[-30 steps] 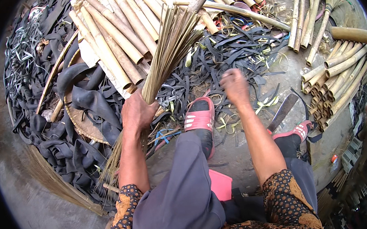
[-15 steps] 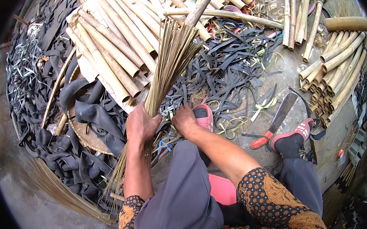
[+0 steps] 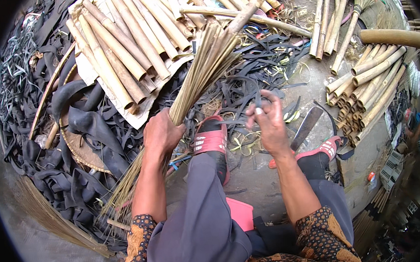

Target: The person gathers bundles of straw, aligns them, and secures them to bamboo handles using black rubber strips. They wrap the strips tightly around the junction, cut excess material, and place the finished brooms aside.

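Observation:
My left hand [image 3: 163, 133] is closed round a bundle of thin tan broom straws [image 3: 200, 74] that slants from lower left to upper right, its far end against a bamboo stick [image 3: 251, 5]. My right hand [image 3: 268, 117] is raised to the right of the bundle, pinching a thin black rubber strip [image 3: 257, 95] between its fingertips. Below the hands are my grey trouser leg [image 3: 197, 217] and my red and black sandal [image 3: 212, 140].
Cut bamboo sticks on white sheeting [image 3: 127, 43] lie at the top left. Black rubber strips and tubes [image 3: 72, 158] heap on the left. Finished brooms [image 3: 339, 15] and short bamboo pieces [image 3: 366, 87] are on the right. A large knife [image 3: 303, 129] lies by my right sandal [image 3: 321, 151].
My right hand came back from the ground beyond my foot to beside the left hand, then moved right and up, now holding a black strip. The left hand kept the straw bundle.

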The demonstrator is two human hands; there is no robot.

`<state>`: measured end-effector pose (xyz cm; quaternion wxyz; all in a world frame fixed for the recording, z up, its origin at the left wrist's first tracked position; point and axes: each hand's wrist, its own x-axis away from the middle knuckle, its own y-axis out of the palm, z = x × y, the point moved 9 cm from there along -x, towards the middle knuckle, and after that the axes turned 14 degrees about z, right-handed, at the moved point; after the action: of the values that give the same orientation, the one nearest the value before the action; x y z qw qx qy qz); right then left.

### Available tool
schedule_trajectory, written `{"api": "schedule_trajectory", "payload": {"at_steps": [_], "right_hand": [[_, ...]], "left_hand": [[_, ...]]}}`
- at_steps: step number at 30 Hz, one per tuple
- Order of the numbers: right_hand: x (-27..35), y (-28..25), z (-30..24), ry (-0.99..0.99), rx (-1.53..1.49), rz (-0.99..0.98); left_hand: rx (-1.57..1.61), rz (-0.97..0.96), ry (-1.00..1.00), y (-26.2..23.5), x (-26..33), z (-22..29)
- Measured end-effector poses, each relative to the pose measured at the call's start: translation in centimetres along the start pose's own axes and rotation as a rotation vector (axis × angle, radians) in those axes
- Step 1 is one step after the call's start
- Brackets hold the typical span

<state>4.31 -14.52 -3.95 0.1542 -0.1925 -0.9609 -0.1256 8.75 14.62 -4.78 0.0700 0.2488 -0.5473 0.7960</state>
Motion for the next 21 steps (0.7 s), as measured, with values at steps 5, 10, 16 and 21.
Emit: {"api": "schedule_trajectory", "payload": {"at_steps": [5, 10, 16, 21], "right_hand": [[1.9, -3.5, -3.4, 0.192, 0.259, 0.120], [4.6, -0.7, -5.5, 0.299, 0.295, -0.022], [6.8, 1.4, 0.5, 0.452, 0.396, -0.050], [7.6, 0.3, 5.0, 0.385, 0.633, -0.026]], "left_hand": [[-0.072, -0.195, 0.111, 5.8, 1.5, 3.6], [-0.066, -0.260, 0.180, 10.1, 3.5, 6.1], [-0.053, -0.218, 0.204, 11.2, 3.6, 5.9], [-0.060, -0.193, 0.170, 12.2, 3.5, 5.2]]}}
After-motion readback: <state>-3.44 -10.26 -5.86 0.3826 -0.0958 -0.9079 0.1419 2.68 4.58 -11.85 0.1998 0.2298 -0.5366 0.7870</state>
